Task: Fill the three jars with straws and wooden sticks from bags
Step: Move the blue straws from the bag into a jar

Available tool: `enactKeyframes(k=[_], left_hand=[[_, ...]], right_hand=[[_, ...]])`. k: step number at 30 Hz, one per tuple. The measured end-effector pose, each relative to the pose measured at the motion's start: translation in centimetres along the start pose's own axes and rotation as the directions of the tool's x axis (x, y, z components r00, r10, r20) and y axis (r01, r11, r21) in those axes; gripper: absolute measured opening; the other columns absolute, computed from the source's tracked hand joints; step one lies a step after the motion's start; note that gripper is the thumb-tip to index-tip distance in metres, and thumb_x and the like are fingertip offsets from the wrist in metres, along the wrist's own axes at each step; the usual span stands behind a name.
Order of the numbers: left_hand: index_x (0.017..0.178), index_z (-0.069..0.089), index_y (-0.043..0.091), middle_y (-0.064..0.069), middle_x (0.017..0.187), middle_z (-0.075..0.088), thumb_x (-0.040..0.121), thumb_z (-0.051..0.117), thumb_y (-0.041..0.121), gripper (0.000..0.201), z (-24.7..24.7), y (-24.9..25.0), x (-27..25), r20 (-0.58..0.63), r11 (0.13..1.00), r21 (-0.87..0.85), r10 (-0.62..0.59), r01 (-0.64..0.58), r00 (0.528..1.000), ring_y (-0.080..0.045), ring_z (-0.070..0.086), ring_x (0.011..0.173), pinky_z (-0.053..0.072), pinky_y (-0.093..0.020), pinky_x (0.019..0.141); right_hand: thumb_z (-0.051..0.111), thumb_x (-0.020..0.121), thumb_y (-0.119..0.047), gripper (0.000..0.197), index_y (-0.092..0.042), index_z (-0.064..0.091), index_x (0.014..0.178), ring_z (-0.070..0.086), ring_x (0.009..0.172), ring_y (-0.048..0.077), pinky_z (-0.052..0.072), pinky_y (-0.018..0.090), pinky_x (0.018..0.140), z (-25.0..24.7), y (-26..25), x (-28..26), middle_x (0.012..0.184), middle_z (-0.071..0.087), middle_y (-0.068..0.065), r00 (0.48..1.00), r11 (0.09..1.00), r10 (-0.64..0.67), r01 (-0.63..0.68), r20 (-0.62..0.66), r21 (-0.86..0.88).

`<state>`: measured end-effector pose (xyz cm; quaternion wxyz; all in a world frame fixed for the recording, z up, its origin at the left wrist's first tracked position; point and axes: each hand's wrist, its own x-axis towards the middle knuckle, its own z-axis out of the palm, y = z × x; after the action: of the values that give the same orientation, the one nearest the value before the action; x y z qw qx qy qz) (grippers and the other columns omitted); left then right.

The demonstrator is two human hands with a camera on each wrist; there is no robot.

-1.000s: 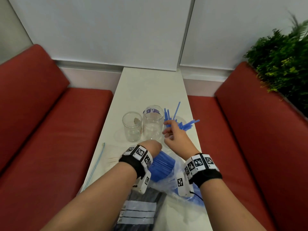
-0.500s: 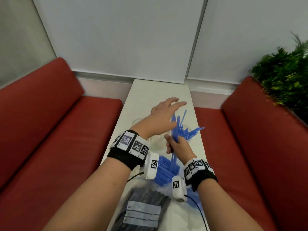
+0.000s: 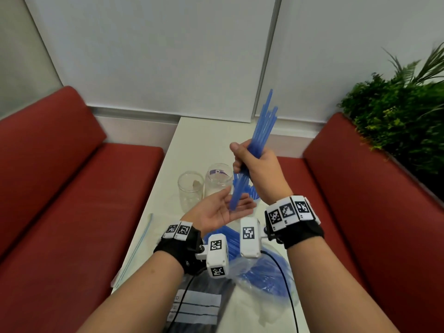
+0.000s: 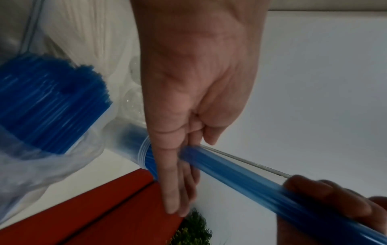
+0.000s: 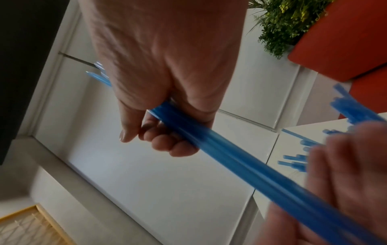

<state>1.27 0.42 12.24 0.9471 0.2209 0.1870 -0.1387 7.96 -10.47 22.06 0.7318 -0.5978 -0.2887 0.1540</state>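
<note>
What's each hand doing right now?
Left hand: open, palm up, fingers straight under the lower ends of the straws.
Right hand: closed grip around the straws.

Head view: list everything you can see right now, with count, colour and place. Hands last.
straw bundle: one, blue, held upright above the table
jars: two empty, clear, mid-table; a third behind the hands holds blue straws
straw bag: one, clear with blue straws, near table edge
dark bag: one, white label, nearest edge
flat bag: one, clear, left table edge
table: one, white, between the sofas
sofas: two, red, either side
plant: one, green, far right
right hand: grips the bundle
left hand: palm up, fingers straight under the bundle's lower ends
</note>
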Motion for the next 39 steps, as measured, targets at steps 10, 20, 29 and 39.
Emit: enactKeyframes(k=[10,20,29,39], left_hand=[[0.111,0.063,-0.008,-0.023,0.098,0.070,0.099,0.053,0.012,0.025,1.5,-2.0,0.1,-0.065,0.977,-0.154,0.138,-0.146,0.988,-0.031,0.074,0.083,0.062,-0.029,0.062],[0.094,0.066,0.001,-0.011,0.078,0.065,0.099,0.053,0.027,0.030,2.8,-1.6,0.2,-0.028,1.000,0.016,0.000,0.001,1.000,-0.018,0.068,0.062,0.059,-0.024,0.053],[0.084,0.055,0.008,-0.004,0.060,0.049,0.100,0.053,0.027,0.024,0.6,-0.6,1.2,-0.135,0.992,0.002,-0.125,0.126,0.983,-0.006,0.037,0.032,0.022,-0.013,0.024],[0.074,0.067,0.003,-0.005,0.064,0.051,0.083,0.069,0.025,0.025,-3.4,1.0,3.0,-0.201,0.999,0.020,-0.029,0.033,0.979,-0.006,0.033,0.034,0.023,-0.015,0.027]], right_hand=[[0.067,0.098,-0.036,0.040,-0.020,0.048,0.066,0.038,0.051,0.017,0.039,0.025,0.051,-0.3,2.1,-2.7,0.059,0.040,0.003,0.992,0.997,0.058,-0.053,-0.116,0.049],[0.077,0.089,-0.038,0.042,-0.018,0.054,0.060,0.058,0.062,0.027,0.053,0.038,0.068,-1.0,2.4,-2.3,0.063,0.057,0.011,0.996,0.995,0.077,-0.079,-0.036,-0.059],[0.070,0.096,-0.023,0.027,-0.017,0.066,0.070,0.066,0.073,0.026,0.058,0.034,0.076,-1.3,1.1,-1.0,0.070,0.064,0.008,1.000,0.999,0.000,0.000,0.011,0.036],[0.070,0.094,-0.020,0.011,-0.009,0.072,0.097,0.076,0.082,0.034,0.061,0.029,0.065,-5.3,-3.9,2.3,0.094,0.078,0.013,0.915,0.832,0.355,-0.216,0.191,-0.512]])
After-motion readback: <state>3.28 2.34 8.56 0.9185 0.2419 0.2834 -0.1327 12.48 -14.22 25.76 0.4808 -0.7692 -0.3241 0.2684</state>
